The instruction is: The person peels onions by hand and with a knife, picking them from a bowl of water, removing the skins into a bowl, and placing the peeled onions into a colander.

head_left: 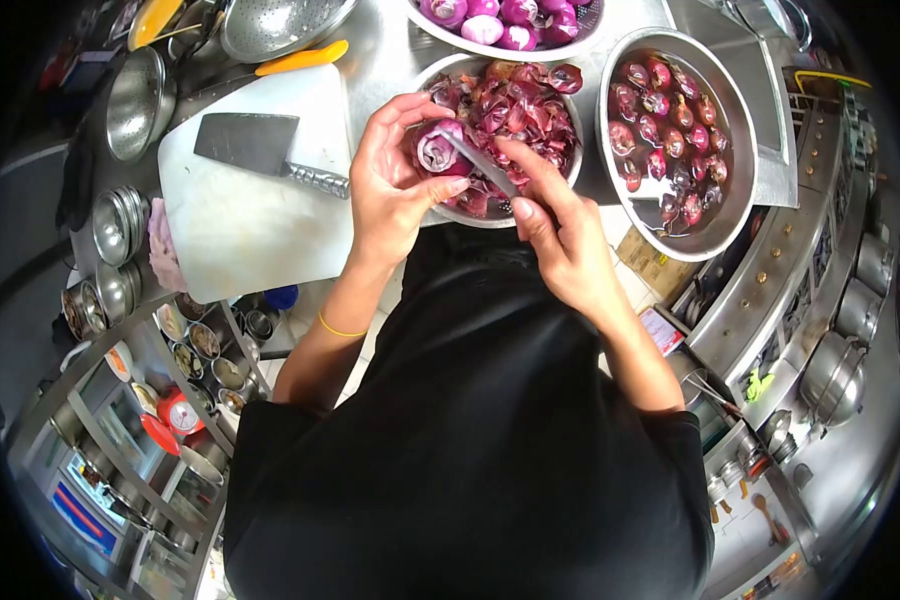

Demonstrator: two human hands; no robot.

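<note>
Head view, the only feed I have. Left grip: closed around a red onion, fingers behind, thumb along the near side, cut-looking end turned up. Right grip: closed on a small knife, index finger extended along it, blade up at the onion's side. The onion is off the bench, held over the left part of a metal bowl of loose skins, so scraps can drop straight in.

Doing this well, my read: shallow blade angle, edge just under the dry layer, short strokes, flesh spared. I'd have the left thumb out of the blade's line; it sits close to the knife. Wet or papery skin could slip, so I'd want a firm cradle, not a squeeze, and the onion turned rather than the wrist forced.

Around: basin of unpeeled onions in liquid to the right, bowl of peeled ones beyond, cleaver flat on the white board at left.
</note>
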